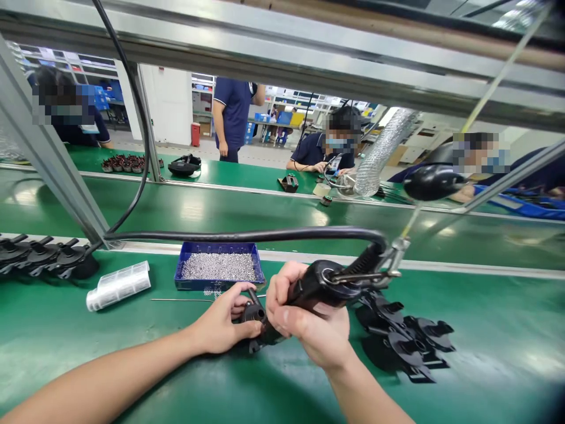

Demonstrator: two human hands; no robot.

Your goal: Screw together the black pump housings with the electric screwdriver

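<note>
My right hand (304, 318) is wrapped round a black electric screwdriver (324, 288), tilted so that its front end points down and left. A cable and a hanging hook meet at its back end. My left hand (229, 321) grips a black plastic housing (253, 312) on the green bench, thumb in front and fingers behind. The screwdriver's front end is at the housing's right side; its tip is hidden, so contact cannot be made out. Close behind my left hand stands a blue tray (218, 285) of small metal nuts, with a few loose nuts (210, 292) before it.
Several black housings (401, 341) lie at right, and more (44, 256) stand in a row at far left. A clear plastic roll (120, 285) and a thin metal rod (180, 300) lie left. The screwdriver cable (247, 235) crosses above the bench. Co-workers sit beyond the frame.
</note>
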